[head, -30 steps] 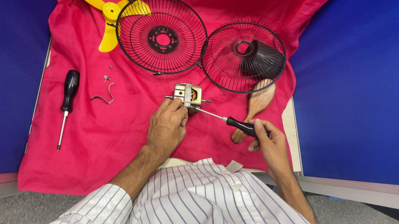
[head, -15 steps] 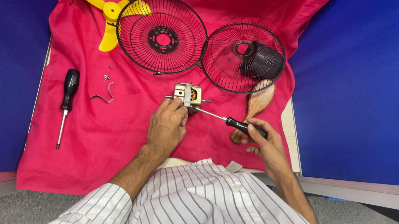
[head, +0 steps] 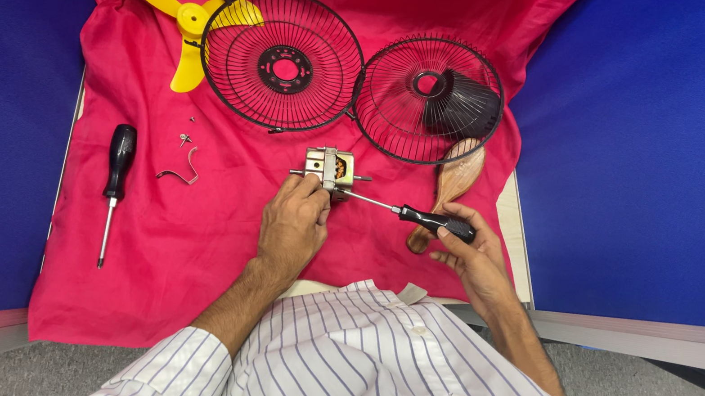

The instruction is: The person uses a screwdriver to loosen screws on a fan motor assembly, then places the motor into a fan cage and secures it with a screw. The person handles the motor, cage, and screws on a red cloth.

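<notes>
My left hand (head: 295, 222) grips a small metal fan motor (head: 328, 168) with a thin shaft through it, resting on the red cloth (head: 212, 234). My right hand (head: 470, 254) holds a black-handled screwdriver (head: 431, 220) by its handle. Its shaft points left and the tip meets the motor's right side. Both hands sit near the cloth's front middle, just ahead of my striped shirt.
Two black wire fan guards (head: 284, 62) (head: 429, 99) lie behind the motor, the right one with a dark cone housing (head: 464, 106). A yellow fan blade (head: 185, 22) lies far left. A second screwdriver (head: 114, 185), small screws (head: 186, 138), a bent clip (head: 181, 174) and a brown wooden piece (head: 455, 180) also rest on the cloth.
My right hand and the screwdriver handle have shifted slightly; the tip stays at the motor. The left hand keeps its hold on the motor.
</notes>
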